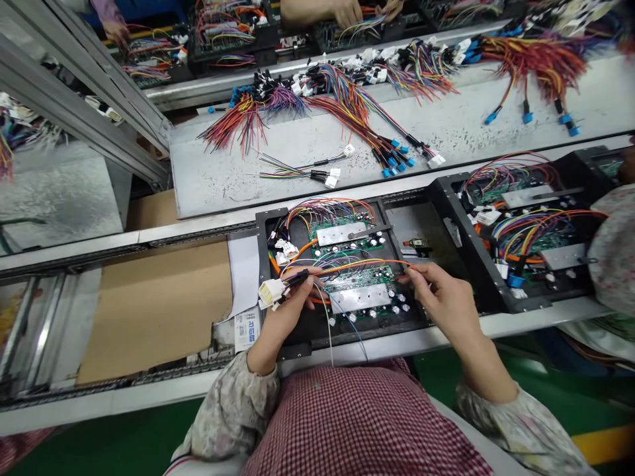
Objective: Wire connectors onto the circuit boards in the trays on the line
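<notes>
My left hand (286, 311) is closed around a wire harness by its black-sleeved part, beside a white connector (271, 293). Orange and yellow wires (354, 263) stretch from there to my right hand (439, 294), whose thumb and forefinger pinch their far ends. A loose white and a blue wire hang over the front edge. Below my hands is a black tray (262, 231) with two green circuit boards, each carrying a silver metal plate (362, 299). The upper board (370, 221) has a bundle of coloured wires arching to white connectors (286, 251) at the left.
Another black tray (489, 284) with wired boards stands at the right, near a person's sleeve (615, 244). Brown cardboard (159, 304) lies at the left. Several wire bundles (347, 99) lie on the metal shelf (223, 178) behind. Across it, a co-worker's hands (347, 12) handle wires.
</notes>
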Available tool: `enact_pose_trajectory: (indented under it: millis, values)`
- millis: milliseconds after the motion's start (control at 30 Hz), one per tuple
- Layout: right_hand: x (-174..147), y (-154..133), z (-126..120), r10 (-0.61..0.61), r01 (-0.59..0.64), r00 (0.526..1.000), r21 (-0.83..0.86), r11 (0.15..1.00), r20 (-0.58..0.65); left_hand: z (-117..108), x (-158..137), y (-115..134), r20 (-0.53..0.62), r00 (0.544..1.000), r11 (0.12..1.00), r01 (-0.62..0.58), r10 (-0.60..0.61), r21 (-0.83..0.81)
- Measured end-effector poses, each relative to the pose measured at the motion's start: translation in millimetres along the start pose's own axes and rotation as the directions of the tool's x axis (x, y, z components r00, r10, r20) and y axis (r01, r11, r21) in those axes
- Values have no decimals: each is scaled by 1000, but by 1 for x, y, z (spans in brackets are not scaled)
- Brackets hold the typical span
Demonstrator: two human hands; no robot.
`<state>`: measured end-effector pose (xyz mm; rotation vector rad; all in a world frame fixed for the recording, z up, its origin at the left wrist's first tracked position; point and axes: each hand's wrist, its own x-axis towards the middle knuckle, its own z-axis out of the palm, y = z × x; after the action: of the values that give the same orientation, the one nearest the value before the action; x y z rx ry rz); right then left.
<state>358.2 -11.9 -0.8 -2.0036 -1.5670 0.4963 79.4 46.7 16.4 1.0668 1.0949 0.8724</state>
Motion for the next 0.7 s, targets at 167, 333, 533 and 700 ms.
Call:
enact_pose_trajectory:
  millis: [167, 333, 533, 700]
  values:
    - [1, -1, -1, -5, 5, 1000, -25, 1000, -3, -1, 0, -1, 6, 1000, 1000, 19, -19, -1]
    - [-3, -2, -2, -48, 50, 996, -24, 998, 69, 0, -2, 1, -2, 1000, 1000, 29, -29, 12]
    - [-6, 2, 3, 5, -6, 999, 32, 999, 42, 1, -2, 2, -3, 1000, 1000, 26, -26, -12]
    - [-2, 7, 3, 51, -52, 998, -32, 998, -28, 0, -3, 0, -1, 1000, 1000, 8, -8, 7]
